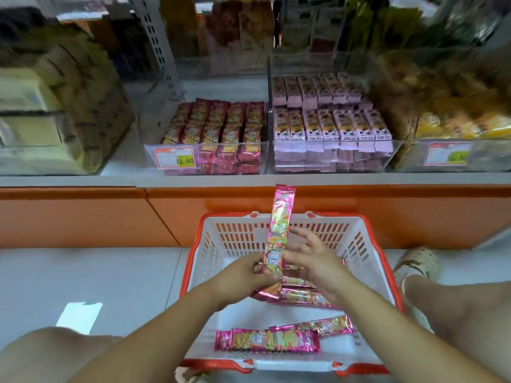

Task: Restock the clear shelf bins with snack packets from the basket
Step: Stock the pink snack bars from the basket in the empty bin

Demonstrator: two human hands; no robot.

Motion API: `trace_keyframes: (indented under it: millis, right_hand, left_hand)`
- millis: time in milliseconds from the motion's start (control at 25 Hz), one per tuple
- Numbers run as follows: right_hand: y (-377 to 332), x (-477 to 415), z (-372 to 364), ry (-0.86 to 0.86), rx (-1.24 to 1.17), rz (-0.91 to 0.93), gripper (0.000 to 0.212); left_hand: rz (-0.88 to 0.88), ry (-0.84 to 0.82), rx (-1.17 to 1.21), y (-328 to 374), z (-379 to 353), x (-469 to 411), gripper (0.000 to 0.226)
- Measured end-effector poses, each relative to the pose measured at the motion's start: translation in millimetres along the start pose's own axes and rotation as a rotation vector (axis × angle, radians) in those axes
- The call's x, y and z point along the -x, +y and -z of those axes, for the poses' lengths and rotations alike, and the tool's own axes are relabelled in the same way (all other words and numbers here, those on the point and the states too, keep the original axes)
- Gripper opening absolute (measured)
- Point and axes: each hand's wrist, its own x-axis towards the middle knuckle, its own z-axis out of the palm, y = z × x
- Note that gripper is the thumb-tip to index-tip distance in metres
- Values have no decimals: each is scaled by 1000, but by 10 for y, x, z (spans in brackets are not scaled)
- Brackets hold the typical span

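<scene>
A white basket with an orange rim (367, 244) stands on the floor before the shelf. My left hand (249, 275) grips the lower end of a long pink snack packet (279, 225), held upright over the basket. My right hand (309, 252) is beside the packet with fingers spread, touching its side. More pink packets (266, 340) lie on the basket floor, and a few sit under my hands. On the shelf above, a clear bin (204, 158) holds rows of the same pink packets.
A second clear bin (331, 158) of pale pink packets stands to the right of the first. Other bins with brown and yellow goods flank them. An orange shelf base (83, 217) runs behind the basket. My knees and one patterned shoe (417, 264) are at the frame's edges.
</scene>
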Motion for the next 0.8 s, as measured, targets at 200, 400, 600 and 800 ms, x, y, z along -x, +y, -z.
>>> trace_keyframes:
  millis: [200,400,600,800]
  right_hand:
    - [-131,37,-62,36,10,71,54]
    - [-261,101,-138,38,37,109,51]
    - [-441,154,-313,62,43,161,48]
    - [-686,376,-662,19,-171,65,51]
  left_hand:
    - [9,-49,-62,220,115,174,41]
    - [12,-56,-8,320,239,240,54]
    - [-53,-22,-41,554,354,408,47]
    - [25,-191,-143,1020,816,830,40]
